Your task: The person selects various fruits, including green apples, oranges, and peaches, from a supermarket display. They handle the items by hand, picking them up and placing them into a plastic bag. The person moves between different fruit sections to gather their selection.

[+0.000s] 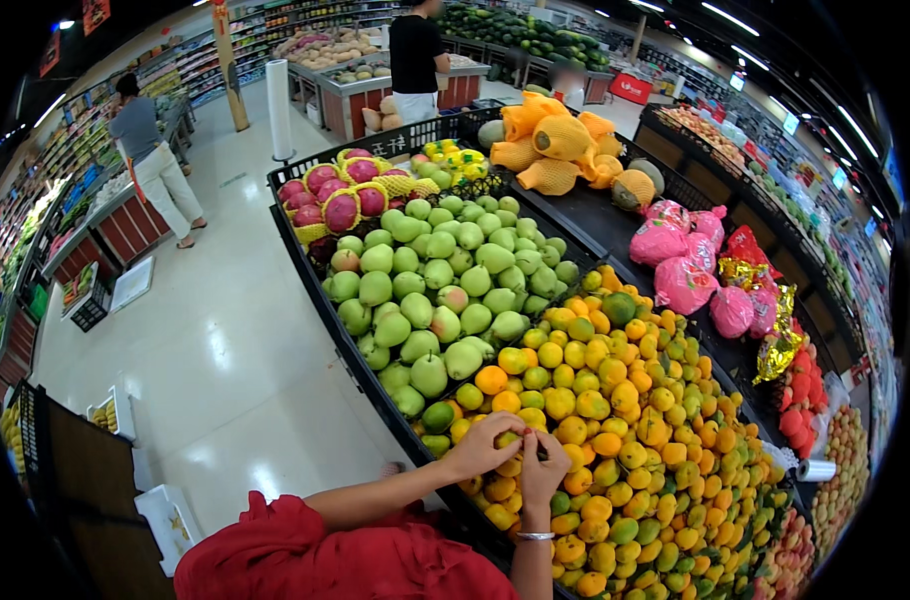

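Observation:
My left hand and my right hand meet at the fingertips above a sloping heap of mandarin oranges. A yellow-green citrus fruit shows inside the curl of my left thumb and fingers; whether it is gripped or lies behind them is unclear. At the joined fingertips is a tiny red spot, too small to identify. My right fingers are bent, and a silver bangle circles that wrist. Green pears are piled just beyond the mandarins, in the same black-edged display stand.
Purple-red fruits in yellow foam nets fill the stand's far left corner. Orange-netted melons and pink-wrapped fruits lie on the upper shelf. A bag roll sits at right. Two shoppers stand beyond the tiled aisle.

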A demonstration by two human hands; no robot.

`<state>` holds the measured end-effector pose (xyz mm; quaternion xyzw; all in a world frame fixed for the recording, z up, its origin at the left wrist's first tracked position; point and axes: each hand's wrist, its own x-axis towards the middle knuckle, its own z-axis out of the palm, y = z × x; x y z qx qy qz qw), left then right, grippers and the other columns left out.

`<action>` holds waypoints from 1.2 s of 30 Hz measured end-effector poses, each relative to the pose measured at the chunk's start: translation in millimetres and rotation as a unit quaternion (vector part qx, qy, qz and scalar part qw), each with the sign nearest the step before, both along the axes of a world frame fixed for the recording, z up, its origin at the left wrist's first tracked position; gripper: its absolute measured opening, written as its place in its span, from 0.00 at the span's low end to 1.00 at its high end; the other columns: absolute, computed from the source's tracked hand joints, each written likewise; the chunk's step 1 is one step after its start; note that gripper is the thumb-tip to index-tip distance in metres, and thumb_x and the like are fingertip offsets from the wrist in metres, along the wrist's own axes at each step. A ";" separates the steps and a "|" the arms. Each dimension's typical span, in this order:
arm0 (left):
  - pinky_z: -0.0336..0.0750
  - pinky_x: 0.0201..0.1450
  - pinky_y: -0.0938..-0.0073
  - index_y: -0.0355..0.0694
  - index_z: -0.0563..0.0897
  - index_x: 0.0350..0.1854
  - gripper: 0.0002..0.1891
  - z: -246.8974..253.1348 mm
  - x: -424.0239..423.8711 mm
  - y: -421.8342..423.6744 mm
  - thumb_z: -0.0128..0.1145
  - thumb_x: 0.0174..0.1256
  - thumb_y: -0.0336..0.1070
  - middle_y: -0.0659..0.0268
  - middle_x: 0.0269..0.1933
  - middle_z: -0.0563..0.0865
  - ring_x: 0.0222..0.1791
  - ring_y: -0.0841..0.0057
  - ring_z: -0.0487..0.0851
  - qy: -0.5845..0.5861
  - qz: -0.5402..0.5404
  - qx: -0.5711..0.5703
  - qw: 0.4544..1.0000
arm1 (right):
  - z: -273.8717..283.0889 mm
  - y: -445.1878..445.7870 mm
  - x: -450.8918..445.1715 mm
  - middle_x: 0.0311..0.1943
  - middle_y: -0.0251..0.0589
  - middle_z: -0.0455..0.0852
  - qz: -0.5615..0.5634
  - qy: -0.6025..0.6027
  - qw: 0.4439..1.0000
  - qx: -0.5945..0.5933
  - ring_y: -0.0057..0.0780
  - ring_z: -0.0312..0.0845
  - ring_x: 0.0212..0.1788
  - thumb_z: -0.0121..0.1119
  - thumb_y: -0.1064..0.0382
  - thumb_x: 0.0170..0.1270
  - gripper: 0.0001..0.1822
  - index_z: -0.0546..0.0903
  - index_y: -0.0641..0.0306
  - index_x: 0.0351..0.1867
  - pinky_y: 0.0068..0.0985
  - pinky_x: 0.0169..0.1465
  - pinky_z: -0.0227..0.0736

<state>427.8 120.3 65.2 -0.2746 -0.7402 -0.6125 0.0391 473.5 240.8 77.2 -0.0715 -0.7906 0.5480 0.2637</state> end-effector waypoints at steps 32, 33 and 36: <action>0.73 0.43 0.70 0.35 0.77 0.36 0.05 5.9 0.3 -3.6 0.58 0.59 0.27 0.59 0.37 0.80 0.38 0.63 0.79 0.029 -0.006 0.028 0.999 | 1.7 20.7 0.2 0.18 0.30 0.71 0.178 -0.229 0.858 -0.424 0.14 0.58 0.15 0.49 0.56 0.73 0.16 0.76 0.64 0.29 0.14 0.19 0.52; 0.73 0.43 0.70 0.35 0.77 0.35 0.05 5.4 0.8 -4.4 0.58 0.58 0.27 0.59 0.36 0.80 0.38 0.63 0.79 0.028 -0.009 0.027 0.999 | -1.5 19.2 1.1 0.16 0.29 0.70 0.174 -0.236 0.870 -0.395 0.13 0.57 0.15 0.49 0.55 0.73 0.17 0.75 0.63 0.28 0.14 0.19 0.51; 0.73 0.44 0.68 0.35 0.78 0.36 0.06 -1.1 -1.0 -4.0 0.60 0.57 0.28 0.58 0.36 0.81 0.39 0.61 0.79 0.026 -0.023 0.011 0.999 | 5.6 20.5 5.4 0.17 0.30 0.70 0.159 -0.229 0.898 -0.340 0.15 0.56 0.15 0.49 0.54 0.73 0.19 0.74 0.63 0.25 0.15 0.19 0.50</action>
